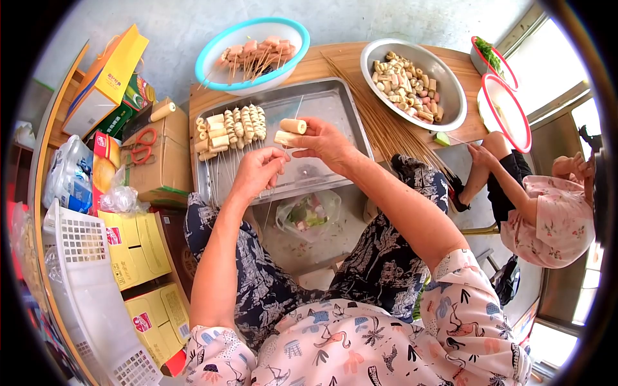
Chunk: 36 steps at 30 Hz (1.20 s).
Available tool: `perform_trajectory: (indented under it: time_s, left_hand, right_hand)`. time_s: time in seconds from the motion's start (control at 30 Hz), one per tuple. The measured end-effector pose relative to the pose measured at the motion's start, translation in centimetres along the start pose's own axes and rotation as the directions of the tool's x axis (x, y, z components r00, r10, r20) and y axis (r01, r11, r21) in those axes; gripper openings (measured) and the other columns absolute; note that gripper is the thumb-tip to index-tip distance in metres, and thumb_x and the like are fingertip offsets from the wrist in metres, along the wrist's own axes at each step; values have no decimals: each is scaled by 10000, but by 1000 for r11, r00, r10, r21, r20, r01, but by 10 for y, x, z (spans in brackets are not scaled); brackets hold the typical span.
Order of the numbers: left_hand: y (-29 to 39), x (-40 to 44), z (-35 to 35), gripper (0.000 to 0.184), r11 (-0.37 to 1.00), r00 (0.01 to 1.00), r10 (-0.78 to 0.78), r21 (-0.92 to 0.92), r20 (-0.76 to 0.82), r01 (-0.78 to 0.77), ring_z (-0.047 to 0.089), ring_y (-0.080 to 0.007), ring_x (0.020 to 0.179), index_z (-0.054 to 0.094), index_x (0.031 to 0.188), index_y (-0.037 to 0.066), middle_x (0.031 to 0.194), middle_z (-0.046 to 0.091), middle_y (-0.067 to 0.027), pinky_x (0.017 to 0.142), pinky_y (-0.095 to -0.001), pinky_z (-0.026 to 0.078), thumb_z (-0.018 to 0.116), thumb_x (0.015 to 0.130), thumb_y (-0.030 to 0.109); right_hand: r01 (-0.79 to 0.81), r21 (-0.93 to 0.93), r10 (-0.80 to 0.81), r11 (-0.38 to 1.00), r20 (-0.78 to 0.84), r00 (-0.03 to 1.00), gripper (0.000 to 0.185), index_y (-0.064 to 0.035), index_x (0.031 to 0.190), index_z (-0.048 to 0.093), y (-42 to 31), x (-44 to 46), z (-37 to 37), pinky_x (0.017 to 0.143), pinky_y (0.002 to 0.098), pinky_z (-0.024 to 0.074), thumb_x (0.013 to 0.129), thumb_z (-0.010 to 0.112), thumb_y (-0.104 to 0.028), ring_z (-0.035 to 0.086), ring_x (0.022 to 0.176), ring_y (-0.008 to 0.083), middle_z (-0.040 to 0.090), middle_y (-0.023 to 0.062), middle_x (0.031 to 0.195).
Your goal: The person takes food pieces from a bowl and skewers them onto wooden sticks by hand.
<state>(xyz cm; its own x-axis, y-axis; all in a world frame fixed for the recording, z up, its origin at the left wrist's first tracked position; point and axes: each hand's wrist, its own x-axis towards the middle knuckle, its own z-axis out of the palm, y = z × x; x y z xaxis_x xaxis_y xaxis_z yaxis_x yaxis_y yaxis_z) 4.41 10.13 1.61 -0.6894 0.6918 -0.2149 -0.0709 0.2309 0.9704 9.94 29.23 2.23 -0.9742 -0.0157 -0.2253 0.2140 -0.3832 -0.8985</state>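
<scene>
Over the metal tray (351, 96), my right hand (331, 147) grips two pale cylindrical roll pieces (293, 125), one above the other, on a thin skewer that passes upward beyond them. My left hand (257, 172) is closed in a pinch on the lower part of the skewer (267, 215), just below and left of the rolls. In the tray's left side lie several loaded skewers: pale spiral-wrapped pieces (248, 123) and plain short rolls (209, 136). The finger contacts behind the rolls are partly hidden.
Bare skewers (373, 119) lie right of the tray. Behind stand a blue-rimmed basin (209, 48) with skewered meat and a steel bowl (458, 83) of cut pieces. Scissors (143, 147) lie on a carton at left. A plastic bag (325, 228) hangs below; another person (547, 222) sits right.
</scene>
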Motion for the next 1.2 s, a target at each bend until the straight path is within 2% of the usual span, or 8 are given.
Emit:
perform_trajectory:
  time_s: [0.2,0.4,0.47,0.8,1.03,1.07,1.2]
  left_hand:
    - [0,0,1,137,1000,1000,-2,15,-1,2,478,-34,472,645,932,15,682,588,-2,416,-197,371,549,886,102]
    - [1,0,2,136,1000,1000,-8,22,1,8,472,-36,465,649,925,16,677,585,-5,414,-198,370,554,884,104]
    - [2,0,2,137,1000,1000,-10,17,2,10,471,-37,465,649,924,15,675,585,-6,414,-198,369,553,885,104]
    - [-3,2,1,139,999,1000,3,39,-6,-2,475,-47,467,650,953,10,684,583,-19,415,-199,373,560,890,97]
    - [-2,0,1,123,999,999,38,38,-21,-38,497,-63,461,664,909,14,655,593,-24,419,-219,374,583,853,88]
    - [0,-1,1,128,998,1000,28,56,-10,-28,483,-47,462,653,939,7,676,588,-27,409,-196,378,563,882,78]
    - [2,-1,0,130,995,999,35,96,1,-35,484,-47,466,655,939,11,675,587,-26,410,-197,379,561,884,84]
  right_hand:
    - [-30,-65,29,997,-11,1000,480,-32,1269,451,-2,-1,-1,845,321,488,853,661,-146,578,1056,178,576,88,1177]
    - [-10,-43,9,999,-36,999,454,-40,1285,449,0,0,-1,836,325,487,875,622,-132,581,1050,178,580,90,1171]
    - [0,-3,0,1000,-26,1000,435,-45,1269,463,2,3,-3,807,321,502,868,617,-112,580,1008,163,571,63,1156]
    - [14,-18,-14,1000,-26,1000,375,-77,1215,519,4,2,-3,786,294,511,852,612,-91,589,989,149,591,49,1109]
    - [-10,1,10,1000,-12,1000,413,-52,1254,480,2,2,-3,806,306,517,860,602,-78,589,1021,171,581,68,1140]
    - [-14,2,14,1000,-15,1000,414,-47,1257,476,3,3,-3,811,308,515,863,599,-77,588,1025,175,580,69,1142]
    - [-22,3,22,1000,-16,1000,423,-37,1276,455,0,0,-1,829,316,509,875,583,-71,577,1048,182,574,72,1151]
